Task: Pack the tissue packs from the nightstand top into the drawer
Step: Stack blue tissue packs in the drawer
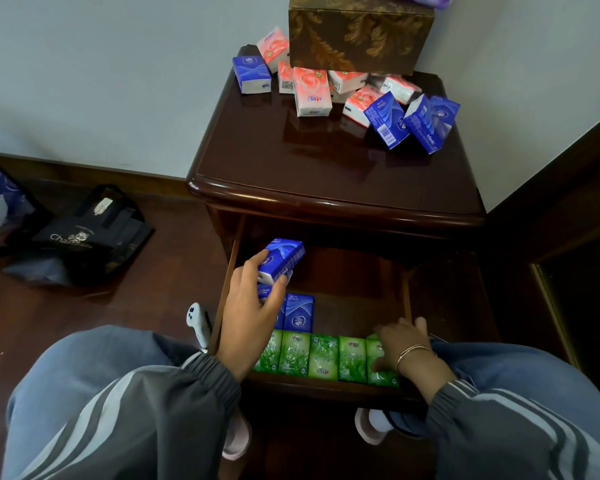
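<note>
The dark wooden nightstand (326, 174) has its drawer (347, 292) pulled out toward me. My left hand (250, 306) grips a blue tissue pack (282, 259) over the drawer's left side, above blue packs (298, 313) standing inside. A row of several green packs (321, 356) lines the drawer's front. My right hand (400, 344) rests on the rightmost green pack (378, 374), fingers spread. On the nightstand top lie several pink packs (310, 91) and blue packs (413, 121), plus one blue pack (252, 74) at the back left.
A brown patterned tissue box (357, 32) stands at the back of the nightstand top. A black bag (90, 233) lies on the floor to the left. A white controller (196, 322) sits by the drawer's left side. My knees flank the drawer front.
</note>
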Demonstrator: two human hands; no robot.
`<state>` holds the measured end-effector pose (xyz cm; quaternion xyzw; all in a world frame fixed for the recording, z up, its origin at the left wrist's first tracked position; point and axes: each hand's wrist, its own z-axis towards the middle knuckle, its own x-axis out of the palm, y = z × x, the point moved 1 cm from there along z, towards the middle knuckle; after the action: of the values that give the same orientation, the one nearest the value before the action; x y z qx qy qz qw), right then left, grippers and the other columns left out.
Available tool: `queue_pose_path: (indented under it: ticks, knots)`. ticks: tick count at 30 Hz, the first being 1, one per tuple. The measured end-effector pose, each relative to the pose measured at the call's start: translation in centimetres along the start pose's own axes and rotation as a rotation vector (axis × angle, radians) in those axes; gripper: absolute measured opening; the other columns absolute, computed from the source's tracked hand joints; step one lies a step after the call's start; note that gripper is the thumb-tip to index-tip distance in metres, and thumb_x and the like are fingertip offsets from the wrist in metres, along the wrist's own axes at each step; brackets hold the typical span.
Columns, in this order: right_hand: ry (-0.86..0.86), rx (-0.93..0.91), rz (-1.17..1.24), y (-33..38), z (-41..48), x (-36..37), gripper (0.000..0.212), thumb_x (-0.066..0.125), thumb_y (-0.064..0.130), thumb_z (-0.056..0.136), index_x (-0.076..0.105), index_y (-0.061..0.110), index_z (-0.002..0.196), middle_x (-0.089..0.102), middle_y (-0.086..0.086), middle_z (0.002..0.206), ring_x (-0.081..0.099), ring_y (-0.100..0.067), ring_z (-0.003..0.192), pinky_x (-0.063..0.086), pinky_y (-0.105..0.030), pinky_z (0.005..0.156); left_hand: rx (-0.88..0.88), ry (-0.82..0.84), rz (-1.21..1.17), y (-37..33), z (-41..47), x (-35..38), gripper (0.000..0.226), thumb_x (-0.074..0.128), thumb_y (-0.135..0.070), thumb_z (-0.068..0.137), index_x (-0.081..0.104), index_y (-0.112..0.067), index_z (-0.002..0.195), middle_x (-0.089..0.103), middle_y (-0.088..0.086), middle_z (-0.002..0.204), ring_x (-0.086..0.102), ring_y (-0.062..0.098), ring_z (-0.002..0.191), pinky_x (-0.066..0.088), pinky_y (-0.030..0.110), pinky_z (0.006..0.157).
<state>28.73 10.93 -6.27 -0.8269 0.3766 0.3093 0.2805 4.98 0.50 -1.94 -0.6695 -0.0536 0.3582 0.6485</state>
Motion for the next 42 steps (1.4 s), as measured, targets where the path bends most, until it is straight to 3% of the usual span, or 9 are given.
queue_pose_path:
  ticks: [3,9,13,19,22,26,31,37,42]
  knots:
    - [0.007,-0.002,-0.010,0.3,0.3,0.2,0.068,0.067,0.054,0.073,0.043,0.025,0.130,0.051,-0.002,0.128,0.043,-0.023,0.121,0.025,-0.042,0.096,-0.006,0.001,-0.003,-0.1,0.0,0.0,0.041,0.056,-0.033,0.093,0.044,-0.034,0.133,0.051,-0.011,0.115,0.052,-0.013,0.100,0.040,-0.001,0.071]
    - [0.083,-0.041,0.006,1.0,0.7,0.4,0.056,0.065,0.035,0.081,0.043,0.020,0.131,0.042,-0.009,0.133,0.050,-0.027,0.119,0.028,-0.043,0.104,-0.012,0.000,0.009,-0.1,0.2,-0.1,0.041,0.055,-0.036,0.093,0.043,-0.035,0.132,0.051,-0.010,0.114,0.050,-0.015,0.099,0.038,-0.003,0.071]
    - [0.116,-0.053,0.049,1.1,0.8,0.0,0.057,0.063,0.025,0.084,0.038,0.012,0.134,0.049,-0.013,0.131,0.054,-0.031,0.116,0.046,-0.038,0.093,-0.016,-0.003,0.011,-0.2,0.3,-0.2,0.041,0.054,-0.038,0.092,0.043,-0.036,0.132,0.051,-0.011,0.113,0.051,-0.015,0.098,0.039,-0.003,0.069]
    - [0.096,-0.023,0.188,0.9,0.6,-0.7,0.050,0.063,0.016,0.080,0.047,0.019,0.127,0.055,-0.010,0.127,0.057,-0.029,0.112,0.050,-0.033,0.086,-0.020,-0.002,0.024,-0.1,0.4,-0.5,0.041,0.054,-0.042,0.092,0.041,-0.041,0.131,0.050,-0.017,0.112,0.051,-0.015,0.098,0.042,0.000,0.067]
    - [0.097,0.004,0.360,-0.6,0.3,-1.4,0.055,0.072,0.018,0.073,0.050,0.023,0.123,0.055,-0.006,0.126,0.056,-0.025,0.112,0.049,-0.030,0.086,-0.027,0.000,0.032,-0.3,0.4,-0.7,0.041,0.051,-0.047,0.091,0.039,-0.046,0.130,0.049,-0.021,0.113,0.051,-0.014,0.100,0.044,0.005,0.068]
    - [0.139,-0.054,0.489,-2.7,-0.1,-2.2,0.053,0.080,0.020,0.067,0.055,0.023,0.114,0.055,0.000,0.120,0.053,-0.016,0.101,0.046,-0.025,0.079,-0.026,-0.006,0.007,-0.6,0.5,-0.5,0.041,0.054,-0.041,0.092,0.042,-0.038,0.132,0.051,-0.013,0.116,0.048,-0.017,0.102,0.037,-0.004,0.071]
    - [0.140,-0.064,0.352,-2.5,-0.1,-2.3,0.052,0.075,0.033,0.073,0.051,0.027,0.118,0.053,0.004,0.126,0.051,-0.021,0.117,0.036,-0.036,0.098,-0.038,-0.002,0.007,-0.6,0.4,-0.4,0.041,0.056,-0.037,0.093,0.044,-0.034,0.132,0.052,-0.010,0.117,0.048,-0.018,0.101,0.037,-0.004,0.071]
    - [-0.010,-0.012,0.449,-3.0,0.3,-2.9,0.044,0.072,0.030,0.077,0.053,0.021,0.116,0.061,-0.005,0.114,0.058,-0.022,0.102,0.048,-0.030,0.082,-0.054,0.000,0.012,-0.5,0.5,-0.5,0.042,0.055,-0.038,0.093,0.043,-0.034,0.133,0.052,-0.010,0.118,0.048,-0.018,0.101,0.038,-0.004,0.071]
    - [-0.001,-0.022,0.420,-3.0,0.6,-2.7,0.049,0.073,0.033,0.076,0.053,0.022,0.119,0.061,-0.004,0.115,0.058,-0.022,0.103,0.050,-0.032,0.084,-0.054,0.003,0.007,-0.7,0.5,-0.3,0.042,0.056,-0.035,0.093,0.045,-0.030,0.134,0.053,-0.008,0.119,0.048,-0.018,0.102,0.037,-0.004,0.073]
